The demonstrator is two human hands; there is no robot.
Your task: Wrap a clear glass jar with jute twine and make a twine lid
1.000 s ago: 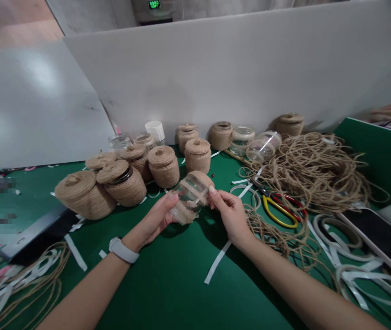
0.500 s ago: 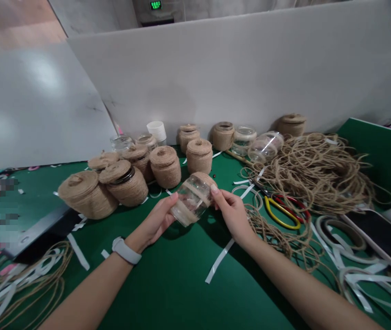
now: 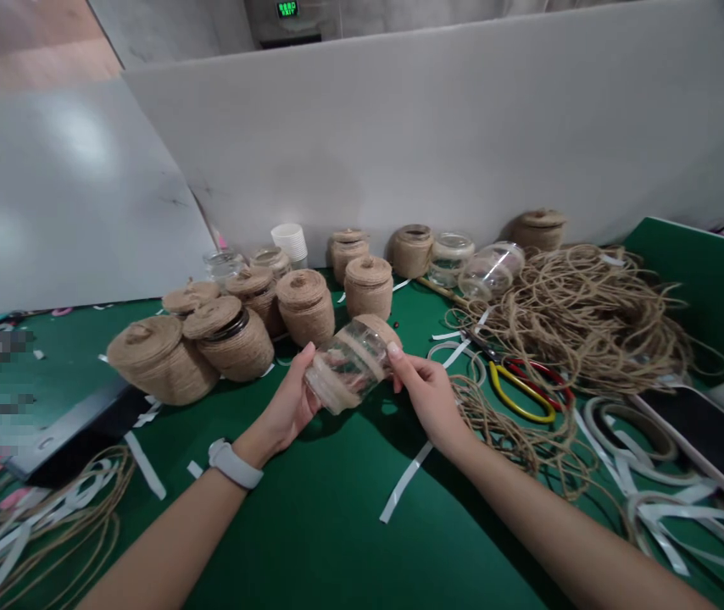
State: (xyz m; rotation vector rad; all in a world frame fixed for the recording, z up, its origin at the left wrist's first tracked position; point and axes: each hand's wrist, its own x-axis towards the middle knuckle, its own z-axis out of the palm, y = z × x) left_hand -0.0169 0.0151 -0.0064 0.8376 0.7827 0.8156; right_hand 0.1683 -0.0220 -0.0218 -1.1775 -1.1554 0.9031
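A clear glass jar [image 3: 354, 366] lies tilted between my hands, with pale bands round its body and jute twine [image 3: 380, 327] wound about its far right end. My left hand [image 3: 292, 396] is closed round the near left end, thumb on top and fingers partly hidden beneath. At the wrapped end, my right hand [image 3: 424, 383] pinches the twine against the glass; the strand between the fingertips is hard to see. Below the right forearm lies a loose bundle of twine [image 3: 515, 432]. Scissors [image 3: 524, 394] with yellow and red handles rest to the right.
Several twine-covered lidded jars [image 3: 304, 307] stand at the left and back. Bare glass jars [image 3: 492, 269] and a large twine heap [image 3: 597, 318] occupy the back right. Tape rolls [image 3: 638, 430], a phone [image 3: 705, 440], white strips [image 3: 405, 481] and paper cups [image 3: 290, 241] are also on the green table.
My left hand has shifted slightly left and up, its thumb now beside the jar's near end. The jar has moved a little left and turned somewhat; my right hand stays nearly in place.
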